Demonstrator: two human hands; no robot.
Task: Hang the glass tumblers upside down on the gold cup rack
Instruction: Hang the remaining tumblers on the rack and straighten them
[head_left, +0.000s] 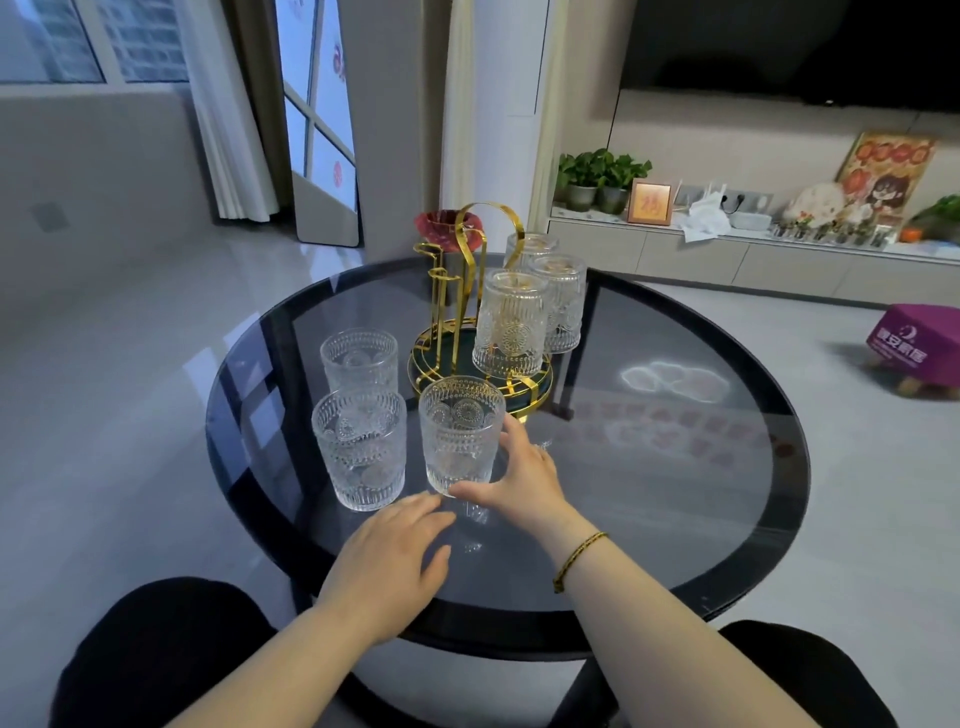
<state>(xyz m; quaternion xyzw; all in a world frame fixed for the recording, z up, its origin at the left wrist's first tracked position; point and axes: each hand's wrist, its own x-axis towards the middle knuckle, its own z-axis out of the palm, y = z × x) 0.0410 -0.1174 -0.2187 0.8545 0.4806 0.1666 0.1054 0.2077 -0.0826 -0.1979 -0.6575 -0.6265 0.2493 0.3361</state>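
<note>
Gold wire forms the cup rack (470, 291), which stands on a dark green round base toward the far middle of the round smoked-glass bench (675, 467). Three embossed glass tumblers hang on it mouth-down — the nearest hung tumbler (511, 325) in front, a second (561, 306) behind and to its right, a third (531, 247) at the back. The rack's left pegs are bare. Three more tumblers stand upright and empty on the bench, near the rack's base: the far left tumbler (359, 361), the near left tumbler (359, 452) just in front of it, and the centre tumbler (461, 434) to their right. The right hand (519, 478) has its grip around the centre tumbler's lower part, thumb at the base, fingers behind the glass. The left hand (387, 561) hovers with a released grip — fingers loosely spread, tips close to that tumbler's foot, holding nothing. A cord bracelet (576, 558) circles the right wrist.
</note>
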